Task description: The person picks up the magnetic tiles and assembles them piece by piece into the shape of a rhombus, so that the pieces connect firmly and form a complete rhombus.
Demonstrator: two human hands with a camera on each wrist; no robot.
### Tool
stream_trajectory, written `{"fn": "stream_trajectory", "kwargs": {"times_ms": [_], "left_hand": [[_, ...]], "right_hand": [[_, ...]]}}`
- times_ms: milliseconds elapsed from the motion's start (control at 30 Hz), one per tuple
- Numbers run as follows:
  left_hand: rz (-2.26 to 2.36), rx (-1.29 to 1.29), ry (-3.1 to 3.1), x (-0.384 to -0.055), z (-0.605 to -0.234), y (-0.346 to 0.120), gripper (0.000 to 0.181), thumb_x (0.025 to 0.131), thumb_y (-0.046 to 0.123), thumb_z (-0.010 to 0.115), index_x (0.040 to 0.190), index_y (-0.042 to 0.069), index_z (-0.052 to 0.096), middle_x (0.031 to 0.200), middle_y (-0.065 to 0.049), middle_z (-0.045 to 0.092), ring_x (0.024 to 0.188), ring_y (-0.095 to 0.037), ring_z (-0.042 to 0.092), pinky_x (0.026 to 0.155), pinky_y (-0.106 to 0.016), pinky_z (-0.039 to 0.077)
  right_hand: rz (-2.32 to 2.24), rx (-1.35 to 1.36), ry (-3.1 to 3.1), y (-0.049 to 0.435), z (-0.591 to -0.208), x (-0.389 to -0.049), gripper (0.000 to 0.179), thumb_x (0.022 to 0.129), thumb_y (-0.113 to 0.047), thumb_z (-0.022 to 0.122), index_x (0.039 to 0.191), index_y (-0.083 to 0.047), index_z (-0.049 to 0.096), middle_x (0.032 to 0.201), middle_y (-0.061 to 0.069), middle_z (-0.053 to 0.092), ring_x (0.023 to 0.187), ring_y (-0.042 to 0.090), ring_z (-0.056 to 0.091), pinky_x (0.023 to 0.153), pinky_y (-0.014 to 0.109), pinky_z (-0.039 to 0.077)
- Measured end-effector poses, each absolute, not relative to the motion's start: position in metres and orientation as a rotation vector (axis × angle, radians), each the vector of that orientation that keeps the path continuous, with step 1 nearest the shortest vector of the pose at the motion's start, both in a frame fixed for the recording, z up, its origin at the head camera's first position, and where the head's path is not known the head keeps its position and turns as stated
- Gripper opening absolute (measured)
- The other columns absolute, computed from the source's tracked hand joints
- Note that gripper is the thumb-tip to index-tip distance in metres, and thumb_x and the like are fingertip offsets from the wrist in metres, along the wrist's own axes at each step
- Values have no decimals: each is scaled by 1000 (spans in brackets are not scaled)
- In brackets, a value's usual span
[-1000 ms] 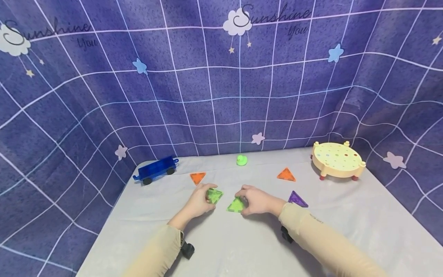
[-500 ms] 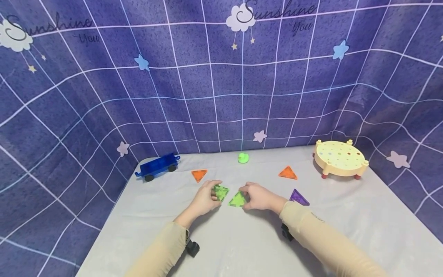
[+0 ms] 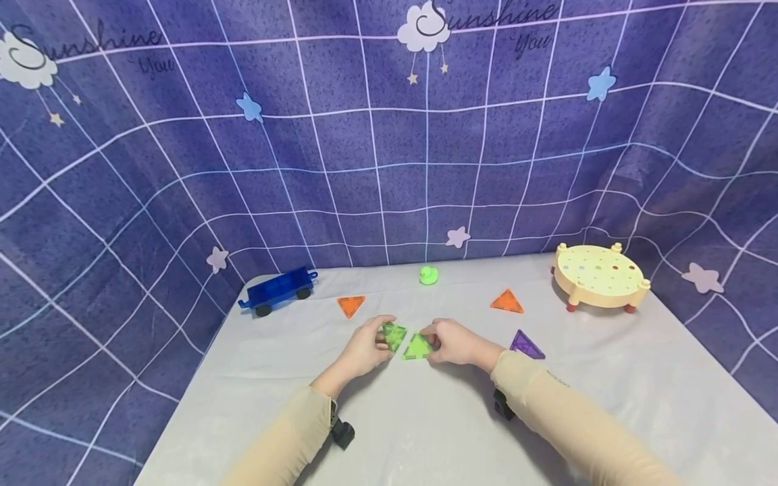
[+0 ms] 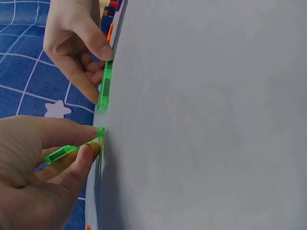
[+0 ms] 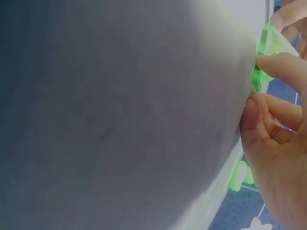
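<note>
In the head view, my left hand (image 3: 366, 349) pinches a translucent green triangular magnetic tile (image 3: 395, 336) near the middle of the table. The left wrist view shows this tile (image 4: 60, 154) slanted between thumb and fingers, one edge near the tabletop. Just to the right, a second green triangular magnetic tile (image 3: 417, 347) lies low over the cloth, its right side pinched by my right hand (image 3: 457, 343). A narrow gap separates the two tiles. Fingers cover part of each.
Behind the hands are an orange triangle (image 3: 350, 306), a green toy duck (image 3: 428, 275) and another orange triangle (image 3: 507, 301). A purple triangle (image 3: 526, 345) lies by the right wrist. A blue toy wagon (image 3: 279, 289) stands back left, a cream pegged toy table (image 3: 600, 273) back right.
My left hand has moved right with its green tile, narrowing the gap to the other one. The right hand keeps its grip and has barely moved. The head view has shifted slightly.
</note>
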State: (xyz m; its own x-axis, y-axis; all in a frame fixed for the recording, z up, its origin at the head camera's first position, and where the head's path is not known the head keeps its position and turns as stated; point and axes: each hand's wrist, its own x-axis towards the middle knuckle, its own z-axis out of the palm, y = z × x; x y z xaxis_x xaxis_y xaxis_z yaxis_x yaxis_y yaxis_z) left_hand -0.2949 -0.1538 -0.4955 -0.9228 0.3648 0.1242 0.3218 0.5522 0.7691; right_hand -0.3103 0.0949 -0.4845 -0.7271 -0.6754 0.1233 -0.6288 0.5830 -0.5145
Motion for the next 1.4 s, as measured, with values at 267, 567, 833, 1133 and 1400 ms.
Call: {"fn": "stream_trajectory", "kwargs": {"times_ms": [267,567,833,1133,1400], "left_hand": [[1393,614,2649,-293,-494,-147,64,77,-17,75,135,0,54,117,-22,66,96,-28,73,76,-23,58],[1420,646,2653,-292,-493,-144,59,77,-15,75,131,0,56,115,-23,68,95,-29,73,76,-24,58],[1464,673,2681,-293,-495,-140,55,83,-8,76,133,-4,53,118,-25,68,101,-33,72,80,-30,59],[1466,661,2688,-292,-496,-137,44,84,-6,78,124,-2,60,111,-14,72,99,-26,72,86,-29,57],[1448,666,2625,-292,-499,-142,45,83,-8,76,124,-5,58,109,-14,71,99,-26,70,86,-28,56]], "right_hand": [[-827,-1129,2718,94,-482,-311,47,77,-4,81,121,7,69,84,4,62,75,12,56,73,29,52],[-836,-1117,2716,93,-485,-312,47,77,-4,81,121,8,69,85,4,62,76,11,57,73,28,52],[-896,-1079,2704,93,-485,-312,56,77,-1,82,127,12,63,87,7,70,81,15,65,76,30,56],[-908,-1046,2696,93,-484,-311,60,79,-2,84,131,13,59,87,7,71,80,14,66,76,29,56],[-865,-1108,2618,93,-478,-316,69,81,-6,84,140,10,52,84,3,69,77,11,65,75,27,55]]}}
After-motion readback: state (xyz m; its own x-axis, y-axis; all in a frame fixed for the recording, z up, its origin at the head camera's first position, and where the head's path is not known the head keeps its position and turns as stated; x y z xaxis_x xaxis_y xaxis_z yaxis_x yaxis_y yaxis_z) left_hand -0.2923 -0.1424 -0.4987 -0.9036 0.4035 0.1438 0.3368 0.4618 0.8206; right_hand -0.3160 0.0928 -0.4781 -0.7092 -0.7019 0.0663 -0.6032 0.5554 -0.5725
